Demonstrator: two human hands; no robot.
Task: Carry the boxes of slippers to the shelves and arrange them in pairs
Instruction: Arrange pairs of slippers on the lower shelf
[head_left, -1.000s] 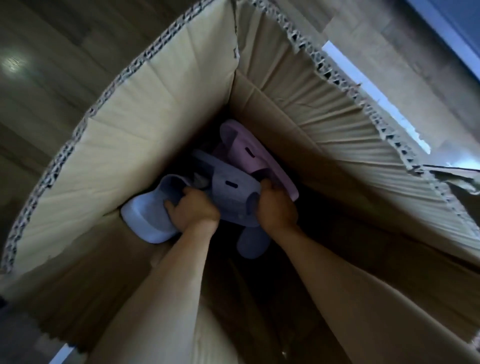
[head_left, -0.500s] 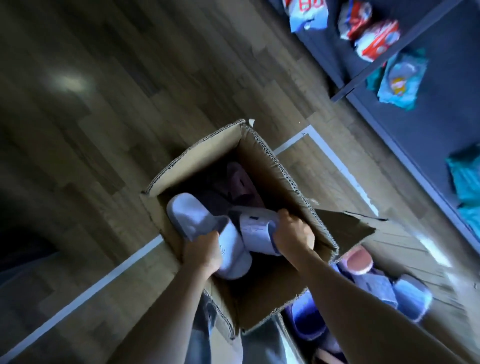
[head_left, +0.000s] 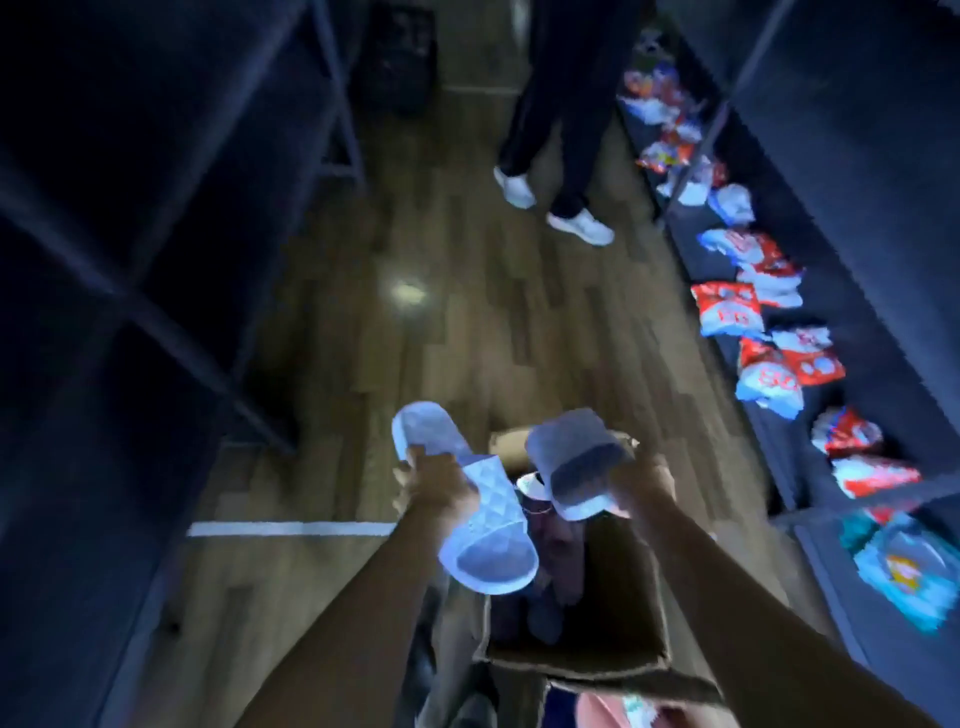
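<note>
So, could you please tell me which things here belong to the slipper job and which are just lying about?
Job in hand:
pale slipper, gripped by the left hand
grey-blue slipper, gripped by the right hand
cardboard box below them

Just about:
snack packets
bystander's legs
white floor line

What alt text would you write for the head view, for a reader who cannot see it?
The left grip holds a pale blue slipper and the right grip a greyer slipper, above an open cardboard box on a wooden floor. Dark shelves flank the aisle, the right shelf bearing coloured packets; another person's legs stand ahead.
</note>
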